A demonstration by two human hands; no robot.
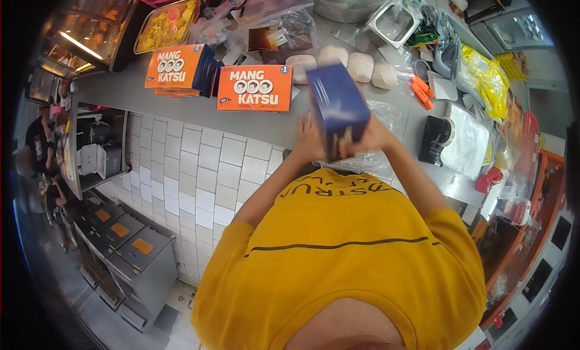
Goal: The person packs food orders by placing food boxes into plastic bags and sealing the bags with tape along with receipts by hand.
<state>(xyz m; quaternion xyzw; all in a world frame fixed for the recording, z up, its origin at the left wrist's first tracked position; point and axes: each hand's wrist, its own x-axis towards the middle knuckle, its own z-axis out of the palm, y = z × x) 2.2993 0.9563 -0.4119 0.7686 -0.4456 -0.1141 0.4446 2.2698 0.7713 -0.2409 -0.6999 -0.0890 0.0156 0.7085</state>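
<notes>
A dark blue cardboard box [338, 96] is held tilted in front of my chest, over the near edge of the counter, slightly smeared by motion. My right hand [376, 135] grips its lower right side, with fingers reaching around the near end. Against the box's left side lies my left hand [310, 137], partly hidden by the box. To the left, an orange takeaway box [254, 87] printed "Mang Katsu" stands shut on the counter. Farther left is another orange box [177, 68], resting on what looks like more packaging. Behind the blue box sit several pale wrapped round items [360, 67].
On the counter [241, 125] a tray of yellow food [169, 25] sits at the back left, near plastic bags [296, 30]. A metal pan [394, 22], orange markers [421, 91], white plastic sheets [465, 141] and a yellow bag [483, 78] crowd the right. People stand far left.
</notes>
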